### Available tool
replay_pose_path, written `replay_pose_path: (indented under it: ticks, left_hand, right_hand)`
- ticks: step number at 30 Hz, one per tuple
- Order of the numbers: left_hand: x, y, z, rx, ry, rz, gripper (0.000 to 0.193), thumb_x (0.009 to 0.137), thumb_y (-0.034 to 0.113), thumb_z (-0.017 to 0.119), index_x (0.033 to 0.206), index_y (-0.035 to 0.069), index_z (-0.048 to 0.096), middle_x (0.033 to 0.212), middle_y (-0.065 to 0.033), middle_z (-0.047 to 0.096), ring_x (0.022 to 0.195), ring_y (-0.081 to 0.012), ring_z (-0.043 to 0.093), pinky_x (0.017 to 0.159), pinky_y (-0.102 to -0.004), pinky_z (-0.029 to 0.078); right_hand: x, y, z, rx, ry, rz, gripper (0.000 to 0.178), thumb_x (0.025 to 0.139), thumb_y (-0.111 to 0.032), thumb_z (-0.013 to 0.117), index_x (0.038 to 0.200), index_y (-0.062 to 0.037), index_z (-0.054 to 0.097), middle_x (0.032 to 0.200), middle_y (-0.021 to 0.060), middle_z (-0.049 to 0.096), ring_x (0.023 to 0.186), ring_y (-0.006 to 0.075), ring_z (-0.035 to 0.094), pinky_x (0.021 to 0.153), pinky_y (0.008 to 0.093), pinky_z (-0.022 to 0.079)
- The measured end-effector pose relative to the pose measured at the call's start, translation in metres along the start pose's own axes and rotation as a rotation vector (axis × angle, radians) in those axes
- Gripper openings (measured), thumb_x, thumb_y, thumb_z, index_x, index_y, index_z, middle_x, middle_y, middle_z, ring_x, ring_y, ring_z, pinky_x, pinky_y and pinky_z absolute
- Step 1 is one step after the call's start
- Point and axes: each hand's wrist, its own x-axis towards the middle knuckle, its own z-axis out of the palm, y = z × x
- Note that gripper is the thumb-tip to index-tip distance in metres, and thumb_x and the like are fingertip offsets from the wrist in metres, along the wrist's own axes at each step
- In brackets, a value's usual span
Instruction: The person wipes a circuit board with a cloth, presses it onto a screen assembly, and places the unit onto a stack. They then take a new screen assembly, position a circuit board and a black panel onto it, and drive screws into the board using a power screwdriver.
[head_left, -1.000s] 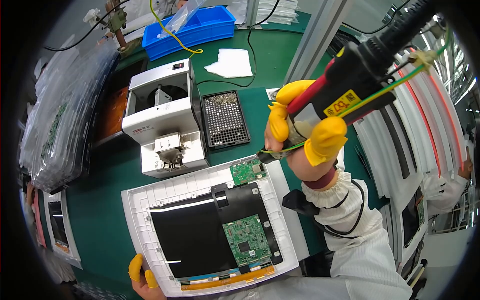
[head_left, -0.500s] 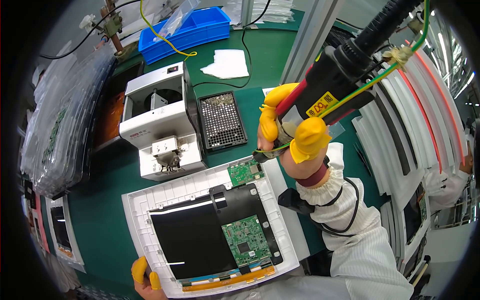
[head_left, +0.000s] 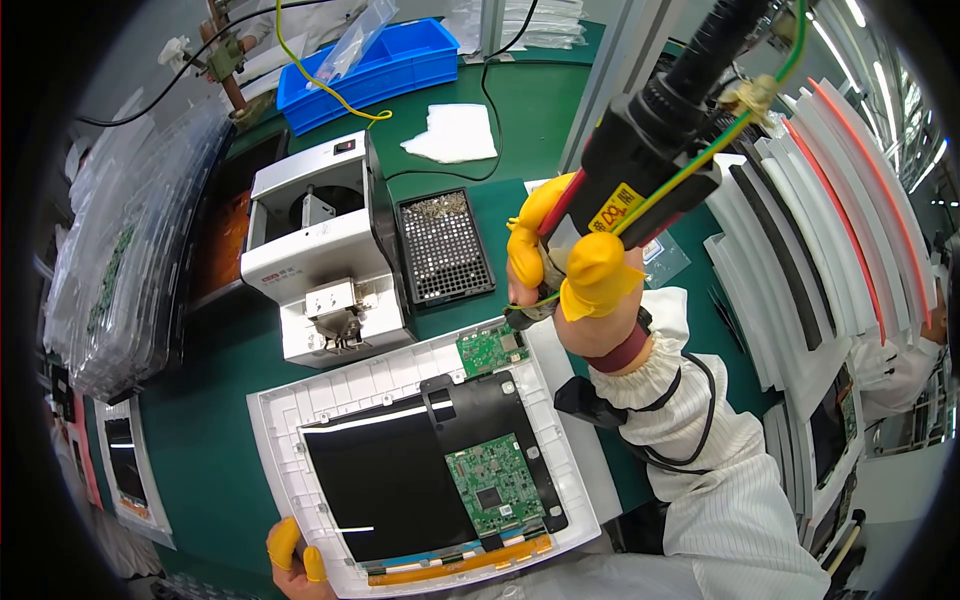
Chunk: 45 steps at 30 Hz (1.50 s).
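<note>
My right hand (head_left: 600,290), with yellow finger cots, is wrapped round a black-and-red electric screwdriver (head_left: 640,150). Its lower end is over the upper right edge of a white display housing (head_left: 275,440); whether it touches is hidden by the fingers. The housing lies open on the table, holding a black panel, a large green circuit board (head_left: 495,485) and a smaller green board (head_left: 490,350) near its top edge. At the housing's lower left corner my left hand (head_left: 297,570), also in yellow cots, grips the rim.
Beyond the housing stand a white screw feeder (head_left: 300,245) and a black perforated tray of screws (head_left: 445,245). A blue bin (head_left: 370,75) is farther back. Clear plastic trays (head_left: 120,250) are stacked left, white housings (head_left: 800,230) right. Tweezers (head_left: 727,315) lie right of my right hand.
The screwdriver and my right hand have shifted slightly left. My left hand keeps its hold on the housing's corner, and the housing sits nearly the same.
</note>
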Motion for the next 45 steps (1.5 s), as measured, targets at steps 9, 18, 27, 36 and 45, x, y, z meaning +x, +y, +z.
replay_pose_path:
  ticks: [9,18,27,36,45]
  left_hand:
    - [0.002,0.003,-0.001,0.031,-0.011,0.005,0.028,0.085,-0.001,0.058,0.112,-0.004,0.061,0.114,-0.0160,0.060,0.102,-0.0268,0.056,0.092,-0.0353,0.042]
    - [0.001,0.004,0.001,0.032,0.010,-0.014,0.028,0.084,-0.001,0.058,0.112,-0.004,0.061,0.113,-0.0164,0.061,0.102,-0.0277,0.057,0.093,-0.0356,0.042]
    - [-0.003,0.005,-0.002,-0.021,0.011,-0.089,0.029,0.084,-0.005,0.057,0.113,-0.004,0.061,0.117,-0.0161,0.059,0.104,-0.0261,0.056,0.092,-0.0341,0.043]
    - [0.002,0.008,-0.001,-0.039,-0.019,-0.076,0.029,0.083,-0.006,0.057,0.112,-0.004,0.061,0.118,-0.0171,0.059,0.105,-0.0266,0.056,0.091,-0.0340,0.043]
    - [0.004,0.012,0.001,-0.040,-0.026,-0.086,0.029,0.084,-0.004,0.056,0.113,-0.004,0.061,0.118,-0.0169,0.059,0.104,-0.0265,0.057,0.091,-0.0343,0.044]
  right_hand:
    - [0.004,0.008,-0.003,-0.049,-0.001,-0.095,0.050,0.094,-0.047,0.044,0.116,-0.0030,0.048,0.076,0.0121,0.058,0.054,0.0172,0.056,0.052,0.0293,0.048]
    - [0.006,0.006,0.000,-0.063,0.062,-0.031,0.053,0.091,-0.049,0.049,0.114,-0.0009,0.049,0.074,0.0120,0.058,0.054,0.0162,0.055,0.051,0.0276,0.047]
    - [0.037,-0.005,0.009,-0.036,0.059,-0.218,0.081,0.082,-0.070,0.049,0.120,0.0016,0.046,0.071,0.0063,0.053,0.050,0.0127,0.050,0.049,0.0262,0.043]
    - [0.066,0.044,-0.010,-0.032,0.009,-0.218,0.046,0.096,-0.039,0.034,0.117,-0.0010,0.049,0.077,0.0099,0.055,0.059,0.0159,0.052,0.058,0.0311,0.046]
    - [0.069,0.048,-0.004,0.077,0.015,-0.203,0.036,0.088,-0.028,0.066,0.110,-0.0018,0.053,0.084,0.0031,0.059,0.067,0.0083,0.058,0.056,0.0209,0.047]
